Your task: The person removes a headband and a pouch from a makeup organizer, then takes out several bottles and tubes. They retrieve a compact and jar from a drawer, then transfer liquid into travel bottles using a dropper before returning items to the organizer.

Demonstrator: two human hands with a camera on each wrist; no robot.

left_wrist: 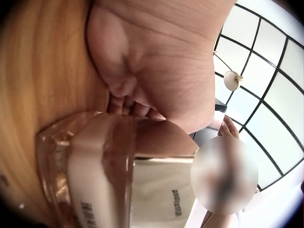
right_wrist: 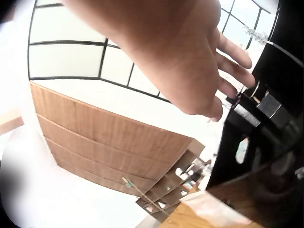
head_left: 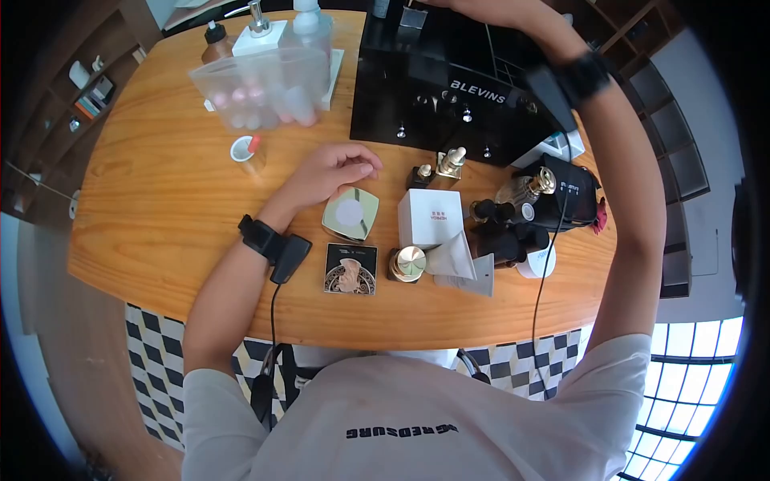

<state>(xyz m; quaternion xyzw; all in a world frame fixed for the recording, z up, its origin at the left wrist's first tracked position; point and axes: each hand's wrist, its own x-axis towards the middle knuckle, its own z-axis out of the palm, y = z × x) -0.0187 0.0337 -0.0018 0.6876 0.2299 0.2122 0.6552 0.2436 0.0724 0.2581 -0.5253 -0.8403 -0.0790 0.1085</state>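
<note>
My left hand (head_left: 330,170) rests on the wooden table with loosely curled fingers, just behind a pale green square container (head_left: 366,210). In the left wrist view the palm (left_wrist: 156,61) is close above the table, beside a clear-edged container (left_wrist: 90,166). At the top edge of the head view, my right hand (head_left: 485,10) is over the back of a glossy black box (head_left: 381,96) marked BLEVINS. The right wrist view shows this hand (right_wrist: 185,61) with fingers apart and slightly bent, near dark items (right_wrist: 247,115) in the box; contact cannot be told.
A white box (head_left: 431,218), gold-capped bottle (head_left: 407,264), tubes and dark bottles stand right of centre. A patterned square card (head_left: 350,269) lies near the front. At the back left are a translucent bin (head_left: 261,88) and a small cup (head_left: 243,150). A cable (head_left: 544,280) crosses the right side.
</note>
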